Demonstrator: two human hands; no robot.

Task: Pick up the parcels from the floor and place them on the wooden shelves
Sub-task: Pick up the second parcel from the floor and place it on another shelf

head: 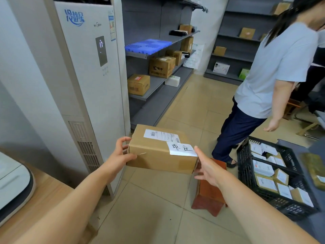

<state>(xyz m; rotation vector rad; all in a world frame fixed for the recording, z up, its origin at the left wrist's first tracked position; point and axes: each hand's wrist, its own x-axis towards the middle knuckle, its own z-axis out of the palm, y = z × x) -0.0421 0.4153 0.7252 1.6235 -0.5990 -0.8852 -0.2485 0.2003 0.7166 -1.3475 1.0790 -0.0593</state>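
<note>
Cardboard, plain brown, makes up the parcel (161, 149) held above the tiled floor (153, 208) in the head view. The left hand (118, 156) clasps its left end, thumb on the near face and fingers curled over the top edge. The right hand (209, 167) presses flat against the right end with fingers spread and straight, just under a white handwritten slip (181, 149); a printed label lies beside that slip on top.

Close on the left stands a tall white air conditioner (88, 76), its corner near the parcel's left end. Beyond it, grey shelves (156, 85) run along the left, leaving an open strip of floor between them and a person in a pale shirt (274, 71) on the right. Those shelves carry roughly eight brown boxes, one white box and a blue plastic panel (148, 45); the farthest are too small to count surely.

Below the right hand sits a reddish-brown stool (210, 191). To its right a black crate (270, 180) holds about a dozen small labelled packets. More grey shelves (235, 55) at the back hold a few boxes.
</note>
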